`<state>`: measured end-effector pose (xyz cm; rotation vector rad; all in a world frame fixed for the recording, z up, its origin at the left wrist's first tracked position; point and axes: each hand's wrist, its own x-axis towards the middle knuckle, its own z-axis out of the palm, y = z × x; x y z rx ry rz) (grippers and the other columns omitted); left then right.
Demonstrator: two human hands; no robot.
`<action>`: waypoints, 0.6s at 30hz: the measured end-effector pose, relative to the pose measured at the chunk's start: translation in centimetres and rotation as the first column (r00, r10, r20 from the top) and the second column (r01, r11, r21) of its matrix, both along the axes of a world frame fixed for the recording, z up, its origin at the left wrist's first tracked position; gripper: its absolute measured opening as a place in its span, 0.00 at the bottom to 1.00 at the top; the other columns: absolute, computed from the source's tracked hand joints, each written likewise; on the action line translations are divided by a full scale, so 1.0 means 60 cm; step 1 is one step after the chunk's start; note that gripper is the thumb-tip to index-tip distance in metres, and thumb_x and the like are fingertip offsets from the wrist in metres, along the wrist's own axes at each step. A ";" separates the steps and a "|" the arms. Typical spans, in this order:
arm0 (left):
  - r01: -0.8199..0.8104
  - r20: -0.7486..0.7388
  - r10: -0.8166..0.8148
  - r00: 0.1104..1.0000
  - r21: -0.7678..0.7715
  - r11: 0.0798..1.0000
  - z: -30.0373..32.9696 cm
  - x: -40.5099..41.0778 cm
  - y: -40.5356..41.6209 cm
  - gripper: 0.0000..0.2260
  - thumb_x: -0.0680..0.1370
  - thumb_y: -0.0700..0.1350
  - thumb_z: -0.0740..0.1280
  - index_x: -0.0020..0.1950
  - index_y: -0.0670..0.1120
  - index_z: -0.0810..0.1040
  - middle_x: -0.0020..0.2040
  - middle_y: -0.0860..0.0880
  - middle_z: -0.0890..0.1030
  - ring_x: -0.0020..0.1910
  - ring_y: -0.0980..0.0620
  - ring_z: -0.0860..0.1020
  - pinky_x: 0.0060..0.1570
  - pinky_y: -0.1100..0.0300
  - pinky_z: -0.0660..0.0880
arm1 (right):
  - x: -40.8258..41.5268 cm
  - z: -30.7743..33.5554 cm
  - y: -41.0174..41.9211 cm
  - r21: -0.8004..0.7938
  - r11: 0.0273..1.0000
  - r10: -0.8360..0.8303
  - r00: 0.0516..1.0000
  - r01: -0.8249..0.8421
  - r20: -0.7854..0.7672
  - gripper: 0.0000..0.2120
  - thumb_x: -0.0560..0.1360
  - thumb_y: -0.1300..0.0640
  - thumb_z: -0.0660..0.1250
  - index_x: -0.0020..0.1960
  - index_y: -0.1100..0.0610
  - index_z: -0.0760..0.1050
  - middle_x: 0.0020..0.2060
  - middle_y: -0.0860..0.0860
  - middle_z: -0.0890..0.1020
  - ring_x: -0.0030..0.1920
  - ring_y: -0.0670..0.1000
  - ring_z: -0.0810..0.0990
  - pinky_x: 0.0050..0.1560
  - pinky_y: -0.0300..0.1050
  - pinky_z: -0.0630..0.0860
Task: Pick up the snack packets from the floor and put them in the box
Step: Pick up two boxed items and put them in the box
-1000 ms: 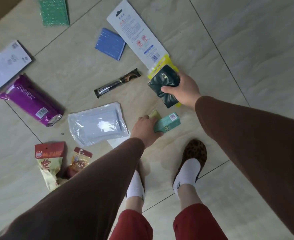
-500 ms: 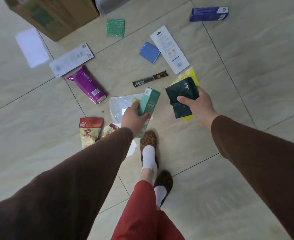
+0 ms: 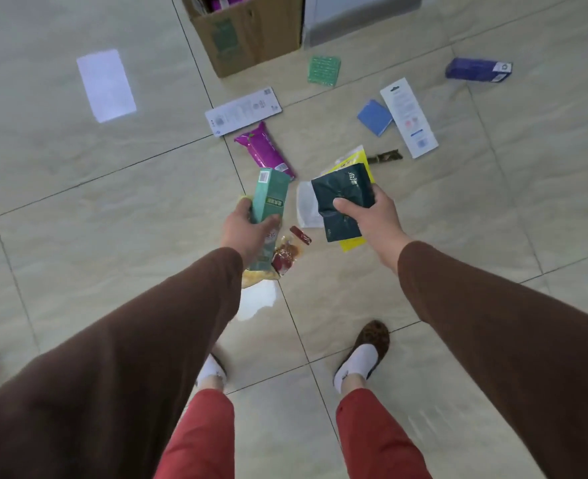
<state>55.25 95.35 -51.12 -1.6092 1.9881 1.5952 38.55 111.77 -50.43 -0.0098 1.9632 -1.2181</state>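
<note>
My left hand (image 3: 247,229) grips a teal carton (image 3: 270,195) together with a pale packet under it. My right hand (image 3: 372,216) holds a dark green pouch (image 3: 342,198) stacked on a yellow packet (image 3: 353,159). Both hands hover above the tiled floor. The open cardboard box (image 3: 251,36) stands at the top, with purple items showing inside. On the floor lie a purple packet (image 3: 263,153), a red snack packet (image 3: 287,252), a clear white bag (image 3: 306,205), a dark stick packet (image 3: 385,156), a blue packet (image 3: 374,117) and a green packet (image 3: 324,70).
Two white cards lie on the floor, one (image 3: 243,110) before the box and one (image 3: 408,116) at the right. A dark blue carton (image 3: 477,69) rests far right. A grey appliance (image 3: 354,15) stands beside the box. My feet in leopard slippers (image 3: 366,344) are below.
I have straightened up, so the floor items look farther away and the box has come into view. Both hands rose with their packets. My feet have stepped apart.
</note>
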 end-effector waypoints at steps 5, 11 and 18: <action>0.013 -0.038 -0.012 0.999 0.021 1.000 0.037 0.114 -0.150 0.17 0.74 0.52 0.73 0.58 0.48 0.74 0.53 0.49 0.83 0.46 0.46 0.84 0.47 0.45 0.83 | 0.118 0.023 -0.141 0.004 1.000 -0.022 1.000 0.022 -0.019 0.15 0.72 0.55 0.78 0.56 0.52 0.78 0.50 0.47 0.85 0.51 0.50 0.85 0.51 0.45 0.82; 0.040 -0.058 -0.039 0.998 0.010 0.999 0.095 0.194 -0.331 0.17 0.74 0.53 0.73 0.57 0.47 0.74 0.53 0.49 0.83 0.47 0.45 0.84 0.51 0.44 0.82 | 0.242 0.048 -0.304 -0.011 0.986 -0.164 0.986 0.164 0.028 0.19 0.73 0.54 0.77 0.61 0.53 0.77 0.52 0.47 0.84 0.52 0.48 0.84 0.50 0.42 0.82; 0.071 -0.021 -0.072 0.997 -0.044 0.996 0.119 0.174 -0.510 0.17 0.73 0.54 0.73 0.57 0.48 0.75 0.52 0.49 0.84 0.46 0.45 0.84 0.50 0.45 0.82 | 0.232 0.072 -0.475 -0.037 0.982 -0.186 0.982 0.187 0.032 0.21 0.72 0.50 0.78 0.62 0.51 0.78 0.53 0.48 0.85 0.55 0.51 0.84 0.58 0.50 0.82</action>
